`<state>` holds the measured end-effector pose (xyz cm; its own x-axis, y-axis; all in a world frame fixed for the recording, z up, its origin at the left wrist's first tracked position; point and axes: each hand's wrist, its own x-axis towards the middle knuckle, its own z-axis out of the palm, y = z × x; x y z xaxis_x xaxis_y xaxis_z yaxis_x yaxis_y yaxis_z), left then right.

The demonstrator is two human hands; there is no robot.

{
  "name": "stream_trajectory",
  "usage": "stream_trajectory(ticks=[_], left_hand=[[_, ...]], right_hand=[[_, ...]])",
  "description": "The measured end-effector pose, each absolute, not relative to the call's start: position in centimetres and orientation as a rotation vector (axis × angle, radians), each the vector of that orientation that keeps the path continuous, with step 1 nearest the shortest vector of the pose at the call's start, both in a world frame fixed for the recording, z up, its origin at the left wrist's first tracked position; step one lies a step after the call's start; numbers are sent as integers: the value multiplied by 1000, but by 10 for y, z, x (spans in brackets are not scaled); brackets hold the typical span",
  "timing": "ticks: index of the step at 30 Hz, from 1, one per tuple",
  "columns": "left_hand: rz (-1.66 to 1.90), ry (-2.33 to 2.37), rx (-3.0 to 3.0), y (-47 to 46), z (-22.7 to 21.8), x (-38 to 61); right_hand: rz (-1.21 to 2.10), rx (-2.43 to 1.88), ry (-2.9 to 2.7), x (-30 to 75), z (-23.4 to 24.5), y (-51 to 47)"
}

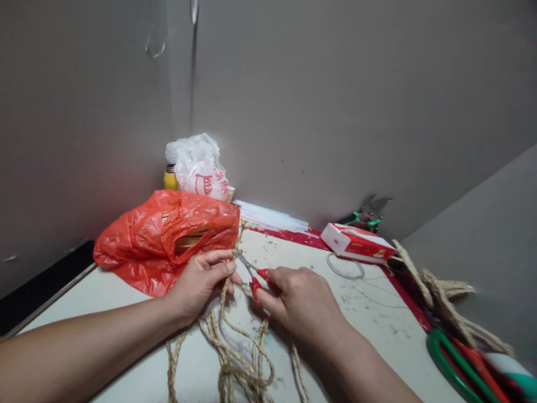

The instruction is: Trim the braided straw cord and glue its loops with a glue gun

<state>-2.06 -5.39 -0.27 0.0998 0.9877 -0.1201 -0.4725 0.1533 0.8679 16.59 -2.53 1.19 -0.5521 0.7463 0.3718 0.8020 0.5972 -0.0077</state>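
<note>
My left hand pinches a braided straw cord between thumb and fingers, near the middle of the table. From there the cord hangs down into a loose, looped bundle of cord below my hands. In my right hand is a pair of red-handled scissors, with fingers through the handles. The scissors' handles are spread apart, and their tips are at the cord just beside my left fingertips. Whether the blades touch the cord I cannot tell.
A red plastic bag with straw-coloured material inside lies left. Behind it are a white plastic bag and white sticks. Rightward are a red-white box, a wire coil, pliers and green-handled scissors.
</note>
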Motion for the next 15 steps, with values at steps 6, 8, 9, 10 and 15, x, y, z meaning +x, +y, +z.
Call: stream_trajectory(ticks=[6,8,9,10,15], left_hand=[[1269,856,786,-53,-6,-22],[1269,855,791,-53,-6,-22],[1268,854,792,-53,-6,-22],[1267,856,793,-53,-6,-22],[1264,873,798,-53,-3,-21]], right_hand=[[-190,-1282,-2539,169,9,-22],[-167,-1274,-2538,170,7,-20],[-163,-1262,-2536,170,6,-19],[-164,-1251,-2532,171,6,-18],[-99,-1245,-2468,171,3,-17]])
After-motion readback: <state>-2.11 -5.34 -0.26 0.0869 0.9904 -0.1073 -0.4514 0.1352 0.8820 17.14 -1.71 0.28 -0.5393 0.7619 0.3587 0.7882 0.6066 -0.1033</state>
